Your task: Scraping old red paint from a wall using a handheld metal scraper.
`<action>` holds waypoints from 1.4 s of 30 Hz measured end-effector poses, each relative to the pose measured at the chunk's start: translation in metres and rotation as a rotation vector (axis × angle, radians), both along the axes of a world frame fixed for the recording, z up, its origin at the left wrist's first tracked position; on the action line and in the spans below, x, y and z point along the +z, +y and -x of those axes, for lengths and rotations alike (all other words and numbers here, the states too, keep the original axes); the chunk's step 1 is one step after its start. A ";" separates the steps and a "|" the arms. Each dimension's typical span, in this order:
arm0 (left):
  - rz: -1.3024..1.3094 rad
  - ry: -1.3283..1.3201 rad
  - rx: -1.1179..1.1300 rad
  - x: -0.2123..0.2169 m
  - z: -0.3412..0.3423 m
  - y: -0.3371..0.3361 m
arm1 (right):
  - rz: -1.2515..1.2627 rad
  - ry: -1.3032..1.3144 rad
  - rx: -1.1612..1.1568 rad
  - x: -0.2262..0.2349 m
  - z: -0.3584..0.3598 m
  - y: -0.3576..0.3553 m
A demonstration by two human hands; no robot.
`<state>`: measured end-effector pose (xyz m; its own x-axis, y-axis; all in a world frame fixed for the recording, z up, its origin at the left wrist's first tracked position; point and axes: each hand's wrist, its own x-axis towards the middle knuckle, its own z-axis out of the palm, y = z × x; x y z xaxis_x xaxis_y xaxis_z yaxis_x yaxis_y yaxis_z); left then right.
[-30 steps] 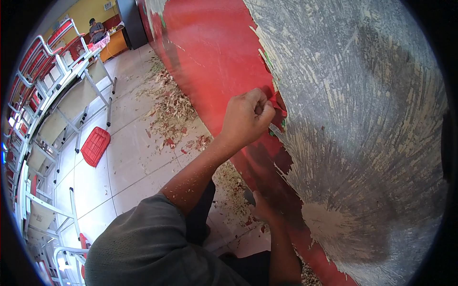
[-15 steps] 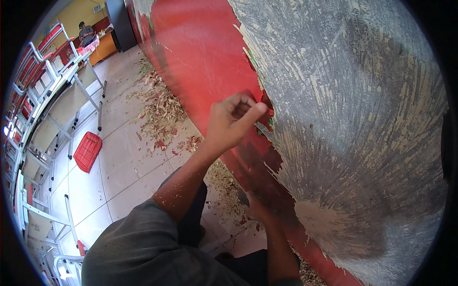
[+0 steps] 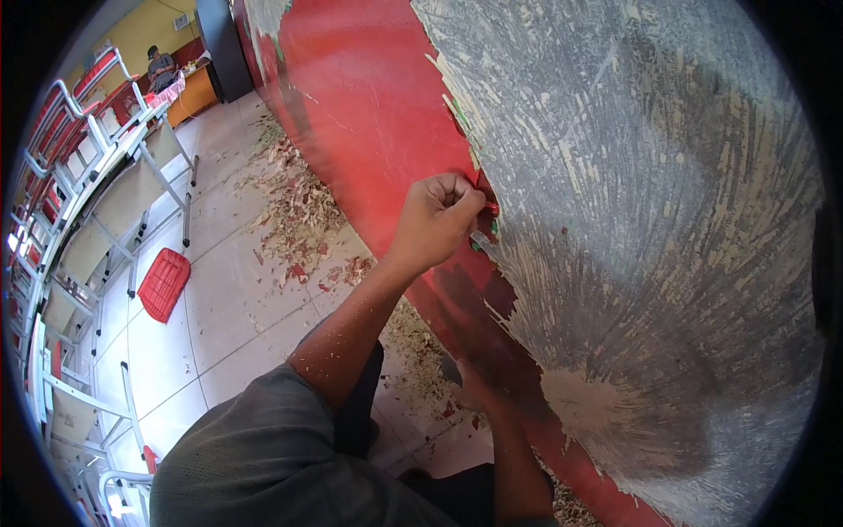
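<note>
My left hand [image 3: 439,220] is closed in a pinch on a lifted red paint flake [image 3: 490,209] at the ragged edge of the paint. Around it stands a wall, its smooth red paint [image 3: 369,105] on the left and a bare, scratched grey surface [image 3: 615,228] on the right. A curled pale sliver [image 3: 479,238] and bits of green show just below the fingers. My right hand [image 3: 476,388] is lower down, close to the red base of the wall, in shadow. Its fingers are curled at a flat dark grey piece [image 3: 450,367], whose kind I cannot make out.
Peeled paint chips [image 3: 303,206] lie along the foot of the wall on the tiled floor [image 3: 237,290]. White-framed tables and red chairs [image 3: 97,114] are stacked at the left. A red plastic seat [image 3: 164,284] lies on the floor. Another person [image 3: 161,68] is beside an orange desk [image 3: 195,92] far off.
My left hand has moved slightly, its fingertips tighter on the paint edge, and more of the red flake shows lifted. My right hand has barely moved.
</note>
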<state>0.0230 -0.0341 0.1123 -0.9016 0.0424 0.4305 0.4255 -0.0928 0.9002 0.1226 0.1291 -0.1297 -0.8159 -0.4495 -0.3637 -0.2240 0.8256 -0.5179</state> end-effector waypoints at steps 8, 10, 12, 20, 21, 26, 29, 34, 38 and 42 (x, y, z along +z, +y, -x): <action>0.066 -0.115 0.107 -0.002 -0.010 0.000 | 0.032 -0.107 -0.027 0.032 0.003 -0.004; 0.086 -0.126 0.122 -0.005 -0.014 -0.002 | 0.021 -0.149 -0.020 0.039 0.002 -0.005; 0.103 -0.131 0.131 -0.011 -0.018 -0.004 | 0.063 -0.155 -0.051 0.044 0.002 -0.006; 0.290 0.525 0.459 -0.044 -0.030 -0.003 | 0.069 -0.073 -0.020 0.006 0.006 -0.004; 0.295 0.520 0.466 -0.042 -0.025 -0.005 | 0.086 -0.085 -0.037 0.010 0.004 -0.007; 0.535 0.930 0.528 -0.036 0.003 -0.003 | 0.039 -0.104 -0.021 0.004 0.007 -0.006; 0.494 1.001 0.539 -0.037 0.011 -0.002 | 0.085 -0.111 -0.033 -0.008 0.009 -0.005; 0.393 1.006 0.624 -0.034 0.013 0.005 | 0.052 -0.070 0.008 0.002 0.011 -0.007; 0.421 1.062 0.619 -0.034 0.015 0.003 | 0.039 -0.124 -0.011 0.006 0.010 -0.013; 0.629 1.050 0.545 -0.021 0.016 -0.001 | 0.027 -0.078 0.016 -0.017 0.013 -0.007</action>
<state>0.0068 -0.0347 0.0910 -0.1234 0.2311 0.9651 0.7869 0.6153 -0.0467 0.1094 0.1221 -0.1464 -0.7784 -0.4728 -0.4130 -0.1954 0.8076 -0.5564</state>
